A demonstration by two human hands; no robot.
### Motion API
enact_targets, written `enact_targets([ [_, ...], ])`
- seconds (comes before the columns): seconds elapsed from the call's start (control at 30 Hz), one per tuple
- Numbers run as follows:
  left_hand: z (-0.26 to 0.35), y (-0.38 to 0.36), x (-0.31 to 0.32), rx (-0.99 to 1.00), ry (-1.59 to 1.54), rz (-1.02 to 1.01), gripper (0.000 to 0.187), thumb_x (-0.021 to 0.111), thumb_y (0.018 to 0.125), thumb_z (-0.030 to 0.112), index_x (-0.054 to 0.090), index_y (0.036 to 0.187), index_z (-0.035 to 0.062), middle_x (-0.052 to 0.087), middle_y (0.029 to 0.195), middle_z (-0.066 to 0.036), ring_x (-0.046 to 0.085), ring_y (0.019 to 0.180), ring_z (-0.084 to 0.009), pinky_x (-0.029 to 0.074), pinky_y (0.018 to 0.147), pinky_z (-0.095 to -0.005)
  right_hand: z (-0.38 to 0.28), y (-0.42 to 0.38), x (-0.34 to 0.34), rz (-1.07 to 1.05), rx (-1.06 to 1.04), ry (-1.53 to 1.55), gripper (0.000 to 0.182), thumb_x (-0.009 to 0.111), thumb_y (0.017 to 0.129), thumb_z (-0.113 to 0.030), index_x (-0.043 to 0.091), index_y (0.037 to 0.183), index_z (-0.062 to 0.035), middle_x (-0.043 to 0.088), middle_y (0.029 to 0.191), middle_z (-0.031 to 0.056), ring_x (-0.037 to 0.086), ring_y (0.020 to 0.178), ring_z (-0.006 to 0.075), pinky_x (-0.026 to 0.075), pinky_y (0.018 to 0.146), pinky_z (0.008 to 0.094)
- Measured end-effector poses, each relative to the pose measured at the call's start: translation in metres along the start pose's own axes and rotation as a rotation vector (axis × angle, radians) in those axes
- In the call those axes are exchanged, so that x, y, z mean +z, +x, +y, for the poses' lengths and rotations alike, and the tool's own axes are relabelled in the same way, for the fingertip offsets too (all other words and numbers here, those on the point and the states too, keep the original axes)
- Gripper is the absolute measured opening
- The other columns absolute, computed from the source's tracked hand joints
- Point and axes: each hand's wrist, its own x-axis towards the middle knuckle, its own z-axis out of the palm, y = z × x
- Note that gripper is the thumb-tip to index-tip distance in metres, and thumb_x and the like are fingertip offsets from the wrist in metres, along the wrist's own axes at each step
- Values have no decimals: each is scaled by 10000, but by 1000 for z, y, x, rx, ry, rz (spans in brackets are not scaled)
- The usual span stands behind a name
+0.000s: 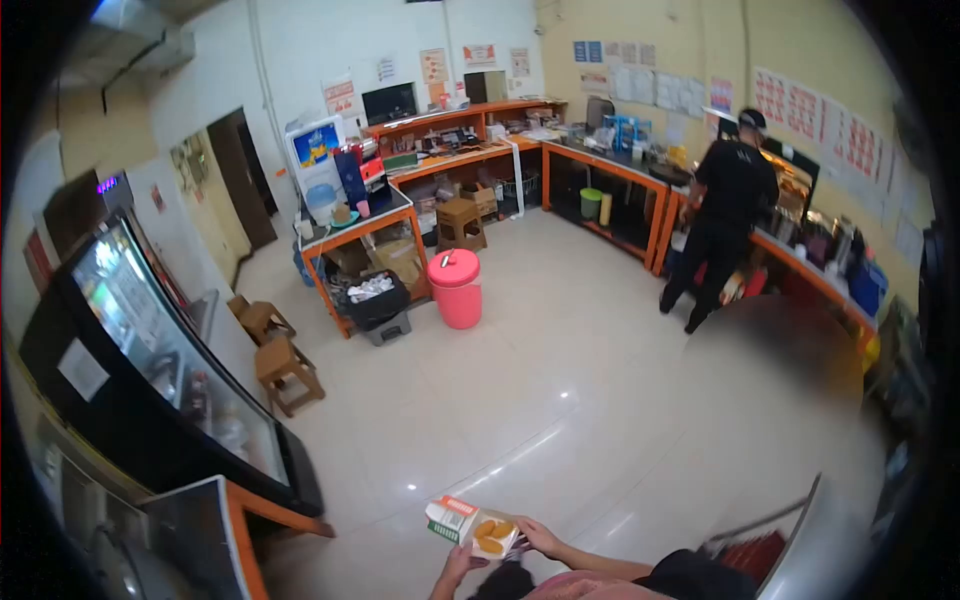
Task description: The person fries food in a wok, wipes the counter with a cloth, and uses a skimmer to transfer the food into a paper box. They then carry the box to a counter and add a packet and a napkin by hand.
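Low in the view, an open paper food box [452, 519] with white, orange and green print is held in front of my body. Several golden-brown fried pieces, like nuggets [489, 530], lie inside it. My left hand [460, 564] grips the near left side of the box, its fingers closed against the edge. On the right side, my right hand [538, 538] has its fingers around the box's edge. The undersides of both hands are partly hidden.
A glass-door fridge [170, 350] and brown stools [288, 374] stand on the left. Ahead are a pink lidded bin [456, 290] and a black-lined trash bin [376, 300]. Counters [610, 165] line the back and right. A person in black [733, 195] works at the right counter.
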Motion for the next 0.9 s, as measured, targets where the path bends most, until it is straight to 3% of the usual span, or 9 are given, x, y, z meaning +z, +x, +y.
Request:
enact_targets([
  [0.2, 138, 164, 160, -82, 278, -427, 551, 546, 900, 494, 507, 1171, 16, 563, 1064, -106, 593, 892, -161, 528, 763, -309, -153, 13, -159, 536, -248, 116, 397, 357, 993, -384, 528, 1123, -49, 604, 951, 81, 618, 782, 174, 542, 648, 336],
  [0.3, 223, 227, 213, 25, 284, -676, 614, 596, 862, 513, 494, 1186, 1, 553, 1111, -100, 575, 968, -160, 516, 803, -310, -216, 41, -226, 664, -275, 288, 431, 357, 986, -413, 549, 1092, -42, 619, 944, 88, 616, 801, 167, 530, 651, 319],
  [0.37, 223, 325, 236, -29, 479, -875, 724, 647, 822, 520, 456, 1251, -32, 510, 1241, -135, 508, 1121, -208, 462, 920, -359, -238, 93, -275, 671, -309, 332, 451, 354, 985, -425, 565, 1064, -34, 625, 947, 89, 611, 807, 164, 518, 658, 305],
  [0.4, 321, 288, 261, 245, 617, -796, 939, 715, 759, 520, 303, 1362, -70, 419, 1360, -184, 414, 1249, -247, 350, 1041, -409, -246, 116, -302, 667, -308, 300, 459, 353, 984, -428, 572, 1051, -31, 626, 950, 89, 607, 808, 165, 512, 663, 304],
  [0.57, 416, 428, 312, 250, 548, -841, 1012, 750, 732, 493, 216, 1399, -50, 398, 1381, -184, 379, 1281, -252, 294, 1073, -411, -342, 231, -421, 711, -248, -67, 493, 360, 986, -419, 617, 971, 1, 624, 879, 72, 563, 760, 138, 468, 700, 302],
  [0.73, 550, 518, 356, 686, 608, -465, 1100, 784, 704, 467, 129, 1435, -29, 377, 1402, -185, 344, 1313, -258, 239, 1106, -412, -549, 334, -461, 372, -352, -81, 461, 367, 994, -384, 601, 1034, 12, 622, 914, 66, 555, 841, 132, 462, 753, 293],
  [0.8, 593, 567, 364, 790, 931, -243, 1214, 841, 654, 395, 6, 1464, 47, 375, 1413, -149, 356, 1315, -261, 199, 1128, -397, -604, 386, -487, 308, -355, -217, 475, 374, 994, -388, 572, 1136, 19, 617, 1015, 93, 550, 904, 145, 461, 797, 290],
  [0.87, 642, 607, 382, 590, 147, -526, 1159, 849, 658, 338, 57, 1468, 91, 389, 1410, -123, 382, 1300, -268, 208, 1129, -387, -670, 427, -502, 270, -271, -419, 504, 353, 998, -384, 518, 1231, 32, 577, 1155, 134, 520, 1038, 184, 429, 896, 320],
  [0.9, 663, 631, 389, 488, 156, -499, 1079, 846, 666, 313, 139, 1447, 78, 417, 1379, -116, 424, 1260, -255, 269, 1107, -381, -705, 438, -508, 240, -192, -482, 524, 331, 1001, -376, 482, 1275, 43, 545, 1238, 157, 495, 1133, 219, 400, 964, 350],
])
